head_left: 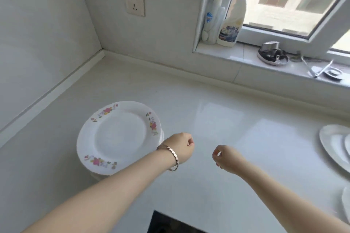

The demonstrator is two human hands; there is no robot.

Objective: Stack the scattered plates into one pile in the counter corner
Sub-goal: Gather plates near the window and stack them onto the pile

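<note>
While both arms are reaching over the white desk (217, 115), the left hand (182, 147) is curling loosely closed with nothing in it, a bracelet (171, 157) circling its wrist, and the right hand (226, 159) is likewise curling empty. Just left, the floral plate pile (119, 136) is sitting short of the corner; more plates (335, 147) are lying far right.

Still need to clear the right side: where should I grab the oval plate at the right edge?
Take the oval plate by its near-left rim, coming from the left with the right hand. That thin raised rim faces the bare counter; its far side is out of frame.
</note>
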